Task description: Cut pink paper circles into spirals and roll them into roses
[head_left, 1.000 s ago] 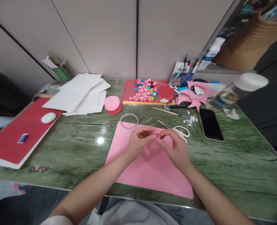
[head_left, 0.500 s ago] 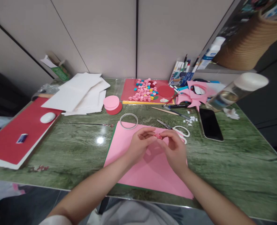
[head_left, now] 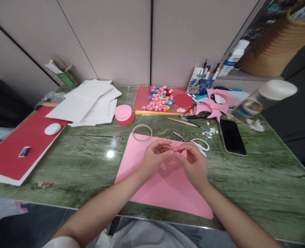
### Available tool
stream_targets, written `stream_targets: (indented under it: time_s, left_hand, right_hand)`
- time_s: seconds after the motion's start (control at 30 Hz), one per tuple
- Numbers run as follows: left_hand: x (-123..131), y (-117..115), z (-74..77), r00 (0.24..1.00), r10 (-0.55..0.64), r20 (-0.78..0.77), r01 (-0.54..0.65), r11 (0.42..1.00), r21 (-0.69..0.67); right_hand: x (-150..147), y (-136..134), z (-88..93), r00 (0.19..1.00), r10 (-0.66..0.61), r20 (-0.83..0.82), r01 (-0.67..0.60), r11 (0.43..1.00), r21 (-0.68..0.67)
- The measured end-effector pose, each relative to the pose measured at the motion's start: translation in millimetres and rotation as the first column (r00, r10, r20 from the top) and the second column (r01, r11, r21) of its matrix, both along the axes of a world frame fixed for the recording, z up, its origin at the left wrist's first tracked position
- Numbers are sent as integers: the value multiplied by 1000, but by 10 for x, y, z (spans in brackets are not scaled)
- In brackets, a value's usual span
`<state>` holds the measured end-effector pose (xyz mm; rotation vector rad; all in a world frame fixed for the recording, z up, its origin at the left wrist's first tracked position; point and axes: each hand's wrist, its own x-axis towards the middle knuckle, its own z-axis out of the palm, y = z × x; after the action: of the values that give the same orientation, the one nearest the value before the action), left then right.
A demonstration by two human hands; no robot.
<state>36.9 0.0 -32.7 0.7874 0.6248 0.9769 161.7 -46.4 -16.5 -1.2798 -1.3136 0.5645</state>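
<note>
Grey panelled wall [head_left: 106, 41] behind, green wood-grain table [head_left: 82, 158] in front. I've got both bare hands over a flat pink paper sheet [head_left: 165, 193]. Left hand [head_left: 154, 160]: thumb and fingers pinching one side of a small pink curled paper piece [head_left: 175, 150]. Right hand [head_left: 195, 167]: thumb and fingertips gripping its other side. Piece sits between the two hands, above the sheet; I can't read its exact shape, fingers cover most. Metal scissors with white handles [head_left: 184, 138] lie just past the right hand, partly hidden. Thin whitish ring [head_left: 142, 141] overlaps the sheet's far edge. Farther back, small multicoloured paper rolls [head_left: 158, 102] pile on a red rectangular sheet [head_left: 141, 99]. Black smartphone [head_left: 233, 137] lies to the right.
</note>
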Motion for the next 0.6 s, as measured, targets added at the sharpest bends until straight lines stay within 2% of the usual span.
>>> stream_targets:
  time_s: [0.3, 0.6]
  left_hand:
    - [7, -1, 25, 999, 32, -30, -32, 999, -11]
    - [-5, 19, 57, 998, 43, -52, -42, 999, 5]
  right_hand:
    - [85, 15, 69, 968, 10, 251, -4, 1000, -27]
    - [160, 32, 119, 925, 46, 378, -40, 999, -23]
